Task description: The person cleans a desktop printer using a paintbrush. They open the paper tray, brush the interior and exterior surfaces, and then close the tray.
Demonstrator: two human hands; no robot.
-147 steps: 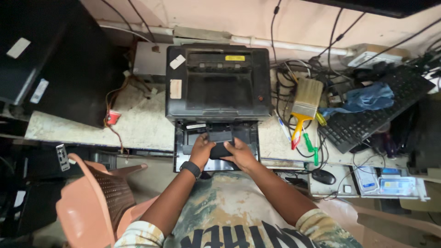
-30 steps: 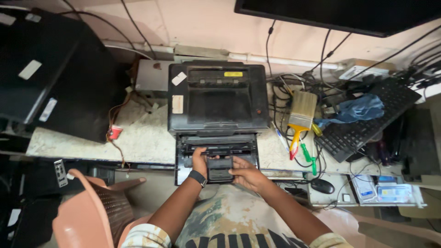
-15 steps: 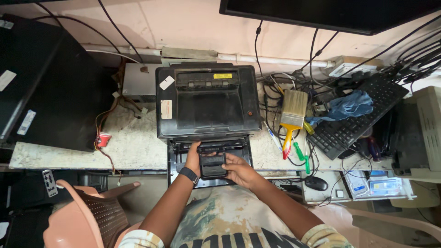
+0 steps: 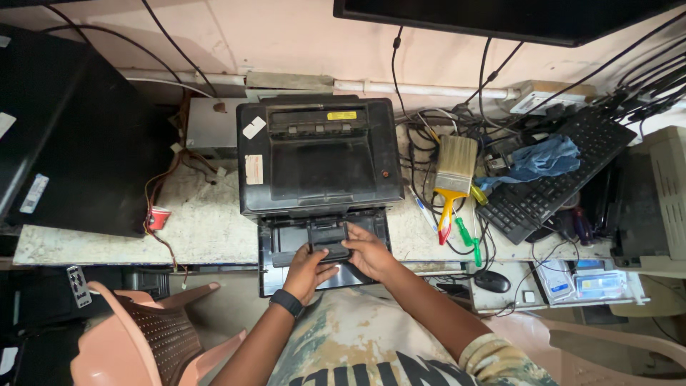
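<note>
Both hands at the open front of the black printer (image 4: 318, 154), set on the stone-topped bench (image 4: 207, 229) and facing the person. Left hand (image 4: 309, 270) and right hand (image 4: 370, 251) closed from either side on a dark cartridge-like block (image 4: 329, 238) sitting in the printer's mouth, above the folded-down front tray (image 4: 275, 243) (gripped at both ends, seemingly to keep it level in its slot). Block dull black, boxy, wider than tall, mostly hidden by fingers. Off to the right, well apart: a paintbrush (image 4: 453, 171), a keyboard (image 4: 554, 179), a blue cloth (image 4: 544, 159).
</note>
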